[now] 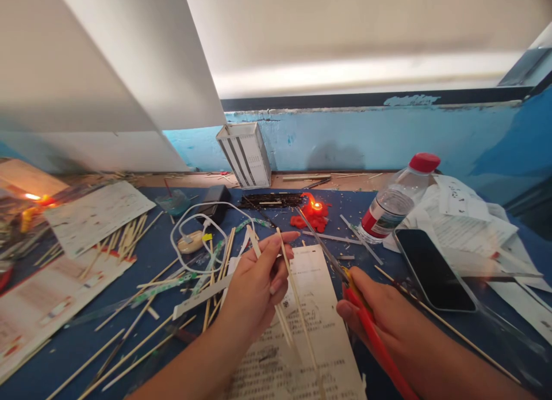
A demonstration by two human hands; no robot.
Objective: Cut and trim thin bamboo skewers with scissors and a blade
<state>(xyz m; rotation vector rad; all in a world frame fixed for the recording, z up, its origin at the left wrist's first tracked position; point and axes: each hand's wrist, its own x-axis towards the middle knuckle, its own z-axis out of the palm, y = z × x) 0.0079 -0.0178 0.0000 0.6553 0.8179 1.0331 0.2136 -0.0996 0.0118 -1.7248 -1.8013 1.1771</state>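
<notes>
My left hand [261, 273] is closed on thin wooden sticks [297, 296]. One stick is pinched near its top end by thumb and finger, while others run down through the palm. In my right hand [379, 308] is a pair of scissors [366, 319] with red handles, its blades pointing up and left. The blade tips come close to a lit red candle [313, 213] that sits in a lump of melted red wax; whether they touch it I cannot tell. Beneath my left hand lies a printed sheet [319, 273].
Right of the candle stand a red-capped plastic bottle [390, 202], a black phone [433, 270] and crumpled papers [470, 216]. Behind is an open carton [245, 156]. A white cable [175, 230] and loose sticks [142, 316] lie on the left. Another flame [32, 197] burns at far left.
</notes>
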